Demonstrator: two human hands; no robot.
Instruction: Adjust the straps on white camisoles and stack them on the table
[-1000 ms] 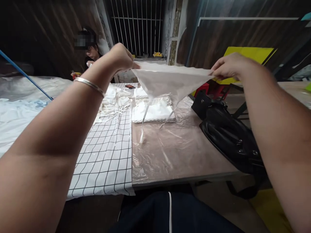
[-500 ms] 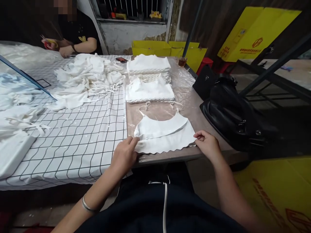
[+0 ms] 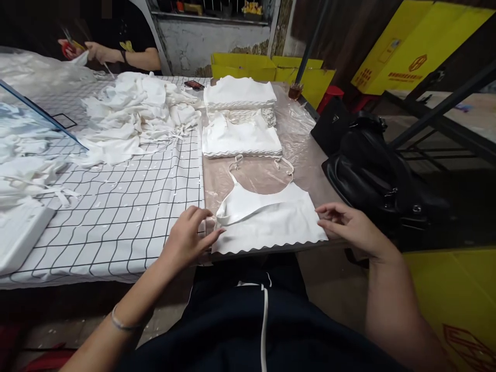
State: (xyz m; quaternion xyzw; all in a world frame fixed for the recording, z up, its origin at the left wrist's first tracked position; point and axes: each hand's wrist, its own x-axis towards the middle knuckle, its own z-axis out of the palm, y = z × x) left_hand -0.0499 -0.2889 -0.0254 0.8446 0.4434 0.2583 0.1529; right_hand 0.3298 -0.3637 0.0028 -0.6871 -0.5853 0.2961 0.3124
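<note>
White strappy top [image 3: 271, 219] on plastic-covered table [image 3: 306, 165], seemingly barred window [image 3: 217, 5] beyond.

Between the left fingers [image 3: 211, 237] and the right fingers [image 3: 331, 225], the white top [image 3: 267, 217] lies low and flat, so a hand can cross above it. Just beyond it, a strip of bare worktop [image 3: 259, 170] is broken only by its straps; farther ahead, the folded stack [image 3: 242, 137] blocks the way. Left of the left fingers, the checked cloth [image 3: 127, 227] gives a wide, low passage as far as the white box [image 3: 25, 237]. Ahead and left, a loose heap [image 3: 143, 111] and a slanting blue pole [image 3: 44, 116] obstruct. Ahead of the right fingers, the black bag [image 3: 364, 160] bars the right side, leaving a lane between it and the stack.
</note>
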